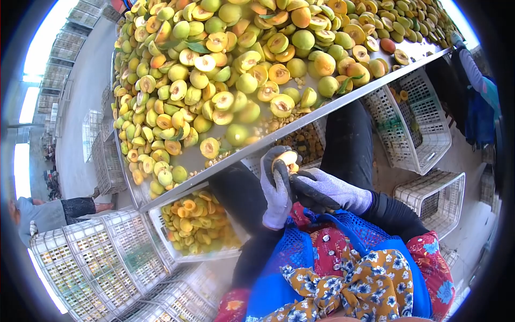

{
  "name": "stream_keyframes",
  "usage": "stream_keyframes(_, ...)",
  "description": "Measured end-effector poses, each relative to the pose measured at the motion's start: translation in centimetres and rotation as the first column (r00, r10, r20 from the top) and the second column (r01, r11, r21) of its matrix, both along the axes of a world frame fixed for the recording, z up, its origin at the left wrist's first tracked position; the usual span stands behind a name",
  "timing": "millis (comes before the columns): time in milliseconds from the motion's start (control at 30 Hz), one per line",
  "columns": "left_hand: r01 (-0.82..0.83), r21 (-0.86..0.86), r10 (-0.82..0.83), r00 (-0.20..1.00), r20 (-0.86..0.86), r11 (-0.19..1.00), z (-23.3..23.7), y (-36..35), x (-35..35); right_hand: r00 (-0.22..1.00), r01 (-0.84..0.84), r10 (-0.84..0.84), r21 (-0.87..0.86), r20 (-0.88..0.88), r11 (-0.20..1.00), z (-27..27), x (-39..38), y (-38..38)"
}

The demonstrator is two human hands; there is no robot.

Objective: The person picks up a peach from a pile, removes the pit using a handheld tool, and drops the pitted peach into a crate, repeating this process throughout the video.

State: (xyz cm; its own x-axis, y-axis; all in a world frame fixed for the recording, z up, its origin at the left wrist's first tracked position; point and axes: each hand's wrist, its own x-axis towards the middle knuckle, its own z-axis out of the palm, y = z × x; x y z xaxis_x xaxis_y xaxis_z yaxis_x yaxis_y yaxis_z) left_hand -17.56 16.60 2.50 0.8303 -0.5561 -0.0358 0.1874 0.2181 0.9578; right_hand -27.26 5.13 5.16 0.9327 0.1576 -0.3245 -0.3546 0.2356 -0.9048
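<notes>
Pinching a pc of fruit (287, 158) nr the table (343, 102), gloved L hand (276, 188) is curled round it w/ R hand (324, 190) just beside, fingers bent, can't tell if gripping anything.

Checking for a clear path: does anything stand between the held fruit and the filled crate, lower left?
Yes, the person's left leg stands between the held fruit and that crate; the table edge hides the crate's far side.

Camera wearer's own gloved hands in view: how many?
2: the left hand, holding a cut fruit, and the right hand, close beside it. Neither hand is hidden, though some fingers may be.
</notes>
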Motion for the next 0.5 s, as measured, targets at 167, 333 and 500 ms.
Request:
stream_keyframes(167,0.063,-0.06,-0.072,0.984,-0.163,0.996,0.0,-0.5,0.3,0.97,0.213,-0.138,0.428,-0.2,0.878,2.8,0.1,-0.7)
stream_keyframes(333,0.046,-0.063,-0.054,0.991,-0.119,0.997,0.0,-0.6,0.4,0.967,0.218,-0.229,-0.105,-0.108,0.97,2.5,0.6,0.1)
stream_keyframes(500,0.037,0.007,-0.037,0.999,0.02,0.999,0.4,-0.5,0.2,0.944,0.33,-0.268,-0.595,0.193,0.733,0.0,-0.1,1.7)
